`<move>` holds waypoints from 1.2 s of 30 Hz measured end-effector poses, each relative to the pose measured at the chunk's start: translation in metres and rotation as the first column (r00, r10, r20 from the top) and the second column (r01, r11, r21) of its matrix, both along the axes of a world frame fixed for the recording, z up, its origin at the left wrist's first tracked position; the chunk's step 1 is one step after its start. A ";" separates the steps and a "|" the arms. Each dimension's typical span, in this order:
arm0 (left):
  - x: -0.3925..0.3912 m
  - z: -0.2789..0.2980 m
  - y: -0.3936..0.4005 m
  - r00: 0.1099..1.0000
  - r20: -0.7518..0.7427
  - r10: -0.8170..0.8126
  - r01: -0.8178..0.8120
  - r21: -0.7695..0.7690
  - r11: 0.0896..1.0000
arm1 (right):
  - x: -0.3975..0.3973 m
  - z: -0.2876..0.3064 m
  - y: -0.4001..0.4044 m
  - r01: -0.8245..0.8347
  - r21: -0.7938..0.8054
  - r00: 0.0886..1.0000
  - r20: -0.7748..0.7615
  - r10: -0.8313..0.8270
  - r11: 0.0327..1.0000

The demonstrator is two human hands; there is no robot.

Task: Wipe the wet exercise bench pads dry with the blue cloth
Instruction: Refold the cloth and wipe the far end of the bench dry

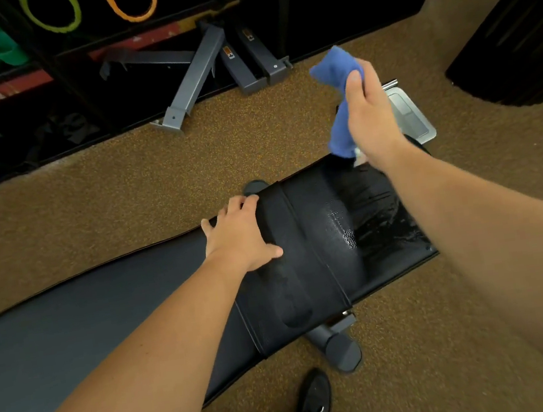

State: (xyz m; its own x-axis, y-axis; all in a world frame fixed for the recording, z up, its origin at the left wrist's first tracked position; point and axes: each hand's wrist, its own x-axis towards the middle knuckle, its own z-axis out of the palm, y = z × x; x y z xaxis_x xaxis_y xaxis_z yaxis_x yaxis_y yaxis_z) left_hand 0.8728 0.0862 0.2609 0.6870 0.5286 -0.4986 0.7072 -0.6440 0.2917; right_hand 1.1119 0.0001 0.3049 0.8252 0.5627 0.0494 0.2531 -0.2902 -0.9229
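Note:
A black exercise bench runs from the lower left to the right. Its long back pad (88, 320) looks matt grey. The shorter seat pad (322, 233) glistens with water drops and streaks on its right half. My left hand (241, 234) rests flat with straight fingers on the seat pad's left part, near the gap between the pads. My right hand (370, 116) is raised above the far right end of the seat pad and grips the bunched blue cloth (338, 93), which hangs down to just above the pad's edge.
Grey metal bars (197, 73) lie on the brown speckled floor (155, 172) beyond the bench, by a dark rack with green and orange bands (133, 2). A metal foot plate (411, 114) sticks out at the bench's right end. A black shoe (315, 407) stands below the bench.

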 end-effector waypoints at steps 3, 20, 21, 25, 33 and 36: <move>0.019 -0.001 0.000 0.998 0.009 0.060 -0.059 -0.037 0.998 | 0.020 -0.018 -0.002 -0.279 -0.259 0.893 0.284 0.349 0.925; 0.028 -0.015 -0.005 0.993 -0.077 0.087 -0.089 -0.025 0.996 | -0.020 -0.072 -0.002 -0.324 -0.854 0.467 0.230 0.854 0.407; 0.028 -0.014 -0.005 0.993 -0.078 0.085 -0.087 -0.025 0.996 | -0.019 -0.071 -0.001 -0.315 -0.864 0.467 0.219 0.857 0.392; 0.028 -0.014 -0.004 0.993 -0.082 0.083 -0.085 -0.030 0.996 | -0.010 -0.067 -0.001 -0.280 -0.884 0.540 0.177 0.823 0.374; 0.028 -0.017 -0.004 0.993 -0.078 0.085 -0.087 -0.022 0.996 | 0.019 -0.054 -0.007 -0.244 -0.915 0.683 0.074 0.727 0.321; 0.028 -0.017 -0.005 0.994 -0.072 0.083 -0.085 -0.020 0.996 | 0.033 -0.047 -0.014 -0.216 -0.924 0.733 0.060 0.678 0.315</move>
